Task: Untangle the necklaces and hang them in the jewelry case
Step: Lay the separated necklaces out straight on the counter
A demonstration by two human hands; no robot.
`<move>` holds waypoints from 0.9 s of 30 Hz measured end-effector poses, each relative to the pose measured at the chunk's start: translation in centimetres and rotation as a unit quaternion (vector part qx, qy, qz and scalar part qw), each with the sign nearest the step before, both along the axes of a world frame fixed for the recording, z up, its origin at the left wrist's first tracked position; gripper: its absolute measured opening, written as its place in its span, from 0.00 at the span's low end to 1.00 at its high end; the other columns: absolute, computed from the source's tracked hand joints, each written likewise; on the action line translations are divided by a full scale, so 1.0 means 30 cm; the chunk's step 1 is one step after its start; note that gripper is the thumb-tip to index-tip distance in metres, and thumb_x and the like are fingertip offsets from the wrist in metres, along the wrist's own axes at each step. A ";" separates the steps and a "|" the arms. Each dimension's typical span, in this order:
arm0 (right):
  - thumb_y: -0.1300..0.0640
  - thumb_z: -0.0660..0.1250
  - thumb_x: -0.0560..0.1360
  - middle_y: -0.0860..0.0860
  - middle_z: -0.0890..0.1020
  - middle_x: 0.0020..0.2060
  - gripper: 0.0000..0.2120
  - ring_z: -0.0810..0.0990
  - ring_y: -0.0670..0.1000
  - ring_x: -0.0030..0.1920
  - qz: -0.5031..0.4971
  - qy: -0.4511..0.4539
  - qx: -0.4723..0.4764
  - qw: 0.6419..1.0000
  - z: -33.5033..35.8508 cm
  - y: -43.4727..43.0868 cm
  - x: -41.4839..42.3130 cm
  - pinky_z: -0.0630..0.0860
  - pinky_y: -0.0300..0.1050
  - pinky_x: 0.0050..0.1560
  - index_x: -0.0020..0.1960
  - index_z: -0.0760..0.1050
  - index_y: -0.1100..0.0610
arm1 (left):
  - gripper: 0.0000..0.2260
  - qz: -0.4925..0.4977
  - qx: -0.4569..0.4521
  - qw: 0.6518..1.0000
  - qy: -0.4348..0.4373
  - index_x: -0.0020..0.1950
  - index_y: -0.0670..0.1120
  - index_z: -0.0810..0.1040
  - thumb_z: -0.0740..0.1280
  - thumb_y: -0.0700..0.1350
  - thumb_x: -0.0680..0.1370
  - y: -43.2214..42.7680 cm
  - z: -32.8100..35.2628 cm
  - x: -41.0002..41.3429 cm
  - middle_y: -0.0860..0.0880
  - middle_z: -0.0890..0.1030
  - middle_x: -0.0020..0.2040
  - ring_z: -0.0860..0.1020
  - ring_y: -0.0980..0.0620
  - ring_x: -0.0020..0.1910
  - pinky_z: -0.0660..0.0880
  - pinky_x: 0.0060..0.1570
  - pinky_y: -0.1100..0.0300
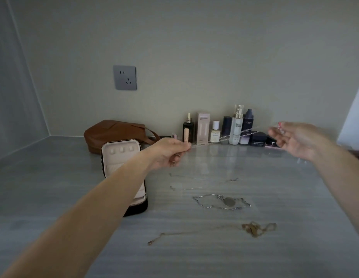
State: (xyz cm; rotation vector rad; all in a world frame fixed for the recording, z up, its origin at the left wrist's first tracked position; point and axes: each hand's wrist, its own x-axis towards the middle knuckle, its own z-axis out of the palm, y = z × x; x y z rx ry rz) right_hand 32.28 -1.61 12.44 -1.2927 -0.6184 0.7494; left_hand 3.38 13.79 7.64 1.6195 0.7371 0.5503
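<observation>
A thin silver chain necklace [230, 136] is stretched taut in the air between both hands. My left hand [170, 152] pinches its left end, just right of the open jewelry case [122, 157]. My right hand [295, 138] pinches the other end, raised at the right. The case stands open with its cream lid upright and small hooks showing; my left forearm hides much of its lower tray. On the grey counter lie a silver necklace with an oval pendant [224, 202] and a gold chain necklace [255, 228], partly bunched at its right end.
A brown leather bag [114, 133] sits behind the case. A row of cosmetic bottles and jars [224, 129] lines the back wall. Two faint thin chain pieces [232, 179] lie mid-counter. A wall socket [124, 77] is above the bag.
</observation>
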 end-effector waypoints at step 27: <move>0.56 0.72 0.72 0.51 0.85 0.46 0.03 0.82 0.52 0.47 -0.072 -0.452 -0.253 0.852 -0.422 0.045 0.092 0.75 0.42 0.47 0.44 0.84 0.52 | 0.10 0.151 0.234 0.884 0.376 0.42 0.40 0.81 0.73 0.47 0.70 0.171 -0.148 0.095 0.44 0.82 0.38 0.79 0.48 0.35 0.76 0.35 0.59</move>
